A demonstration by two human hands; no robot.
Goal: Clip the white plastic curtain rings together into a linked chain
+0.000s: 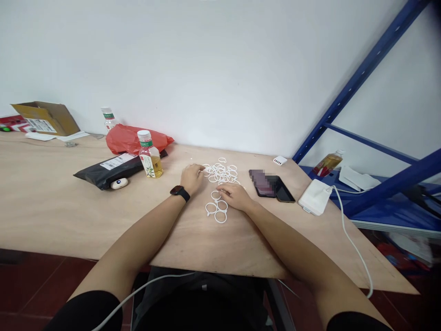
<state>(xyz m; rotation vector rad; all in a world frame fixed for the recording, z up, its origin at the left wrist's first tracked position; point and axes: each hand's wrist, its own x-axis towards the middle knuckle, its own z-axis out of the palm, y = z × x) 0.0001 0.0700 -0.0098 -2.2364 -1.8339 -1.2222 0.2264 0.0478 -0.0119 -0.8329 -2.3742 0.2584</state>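
Note:
Several thin white plastic rings (pixel 220 172) with small tabs lie in a loose pile on the wooden table. My left hand (pixel 193 178), a black watch on its wrist, rests at the pile's left edge, fingers loosely bent and apart. On the pile's near side is my right hand (pixel 236 196), its fingers reaching left with the tips at the edge of a single white ring (pixel 216 195). That ring lies flat; whether the fingertips press on it is hard to see. Just nearer to me, more white rings (pixel 221 216) lie flat, close together.
Left stand a drink bottle (pixel 150 158), a black parcel bag (pixel 106 171), a white earbud case (pixel 119 183), a red plastic bag (pixel 129 138) and a cardboard box (pixel 62 119). Right lie two phones (pixel 284 189) and a white charger (pixel 315 196) with a cable, beside a blue metal rack (pixel 361 69).

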